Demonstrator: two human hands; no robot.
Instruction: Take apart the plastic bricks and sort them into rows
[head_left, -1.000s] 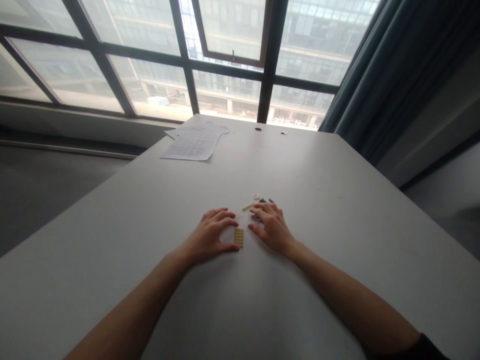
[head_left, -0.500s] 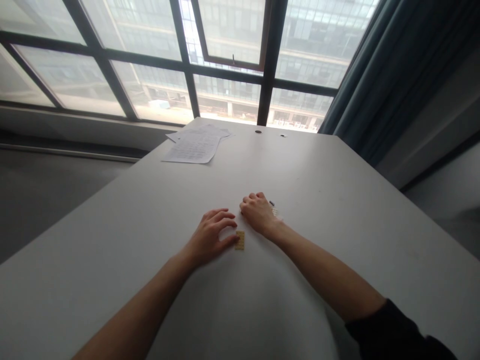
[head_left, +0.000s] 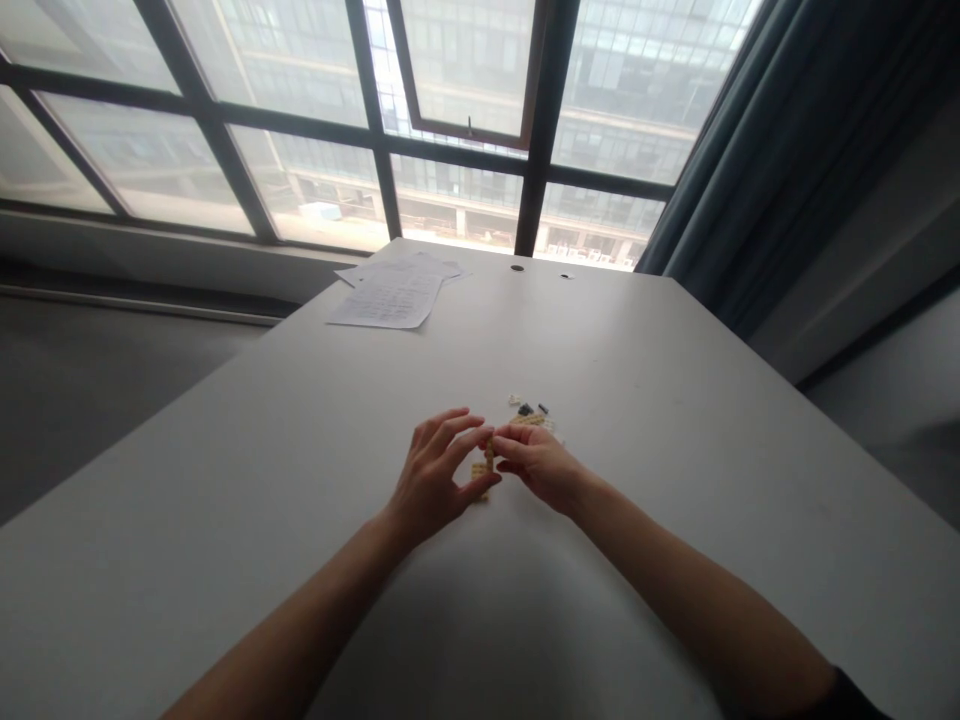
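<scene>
My right hand (head_left: 541, 462) pinches a narrow tan toy brick (head_left: 490, 455) between thumb and fingertips. On the other side, my left hand (head_left: 435, 470) curves around the same brick, its index fingertip near the upper end and its thumb near the lower end. Just below and behind the left thumb, a small tan studded plate (head_left: 478, 470) rests on the table, partly covered. Beyond the right hand lies a small heap of parts: tan pieces (head_left: 529, 420), a dark grey piece (head_left: 526, 409) and white pieces (head_left: 514, 399). The right hand hides some of them.
The white table (head_left: 637, 400) stretches toward the windows. Printed paper sheets (head_left: 394, 298) lie at its far left. Two small round holes sit near the far edge, one being a dark hole (head_left: 517, 268). A dark curtain (head_left: 720, 190) hangs at the right.
My right hand has come back from the heap toward my left hand, now with a tan brick in its fingers. My left hand has shifted slightly right and meets it. The heap is uncovered.
</scene>
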